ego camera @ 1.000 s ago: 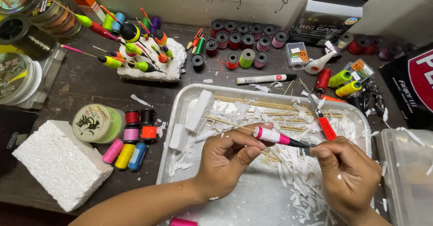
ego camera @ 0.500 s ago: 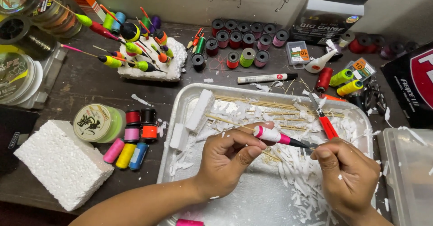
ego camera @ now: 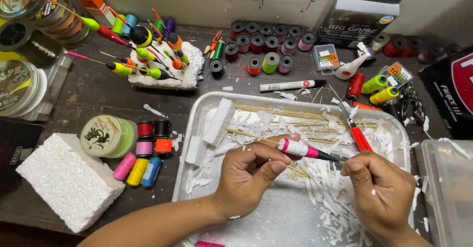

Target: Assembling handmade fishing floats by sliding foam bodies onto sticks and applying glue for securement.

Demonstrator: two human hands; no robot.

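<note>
Both hands work over a metal tray (ego camera: 197,123) of white foam shavings: the left hand (ego camera: 249,170) pinches a white-and-pink fishing float (ego camera: 298,149) by its body, the right hand (ego camera: 382,190) grips its dark stem beside a red-handled knife (ego camera: 358,136).

We see a metal tray (ego camera: 197,123) at the middle of the table (ego camera: 74,99), with foam shavings (ego camera: 335,197) and thin sticks (ego camera: 276,111) lying in it. Our left hand (ego camera: 246,175) and right hand (ego camera: 382,193) meet above the tray, a float (ego camera: 300,149) between them. Left of the tray lie thread spools (ego camera: 148,146), and further left a foam block (ego camera: 66,180). Behind the tray lies a marker (ego camera: 290,85), with a row of bobbins (ego camera: 268,35) behind it
</note>
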